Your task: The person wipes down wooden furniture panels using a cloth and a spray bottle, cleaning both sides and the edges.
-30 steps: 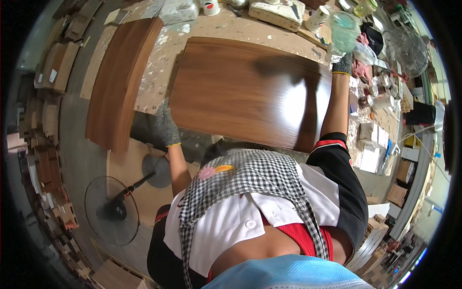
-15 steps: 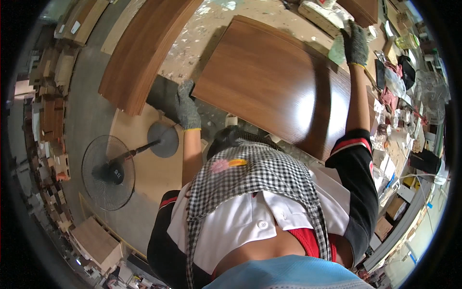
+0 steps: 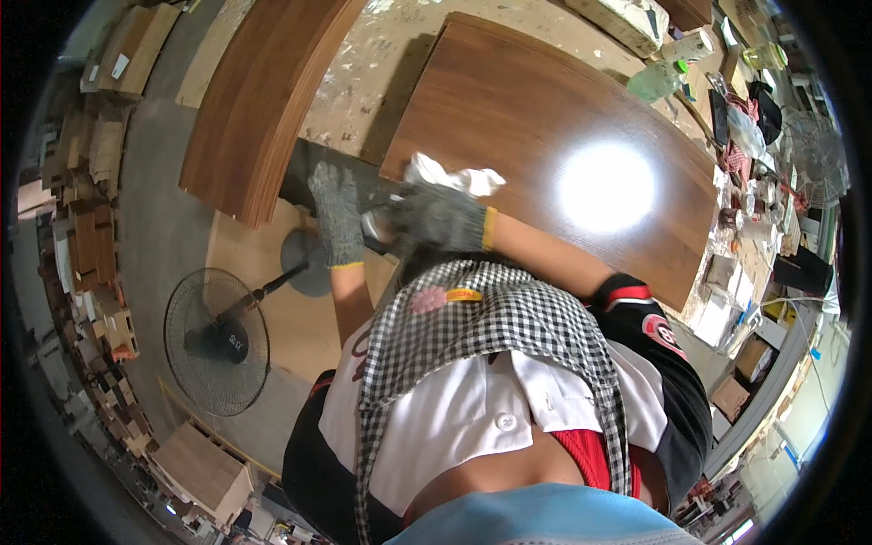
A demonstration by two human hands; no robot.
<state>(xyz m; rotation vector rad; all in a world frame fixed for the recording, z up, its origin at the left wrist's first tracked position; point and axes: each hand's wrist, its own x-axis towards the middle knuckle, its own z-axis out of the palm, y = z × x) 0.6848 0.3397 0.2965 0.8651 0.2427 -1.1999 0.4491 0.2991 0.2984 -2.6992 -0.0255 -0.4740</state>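
Note:
In front of me lies a flat brown wood-grain panel [image 3: 527, 100], with a bright light reflected on its surface. My right hand [image 3: 436, 216], in a grey knit glove, is closed on a crumpled white cloth [image 3: 459, 177]. It is at the panel's near left corner, slightly blurred, and hides that edge. Beside it, off the panel's left end, my left hand [image 3: 336, 213] wears a matching glove. Its fingers are stretched out and I see nothing held in them. A small pale thing between the two hands is too blurred to name.
A stack of brown panels [image 3: 263, 109] stands to the left. A standing fan [image 3: 222, 341] is at my lower left. Beyond the panel, a green-tinted bottle [image 3: 656, 82], a white roll [image 3: 690, 45] and a jar of yellowish liquid [image 3: 767, 56] crowd the paint-spotted bench [image 3: 363, 86].
My right hand has swept from the far right, beside the bottle, to the panel's near left corner, and the white cloth now shows there. My left hand has shifted slightly left, away from the corner.

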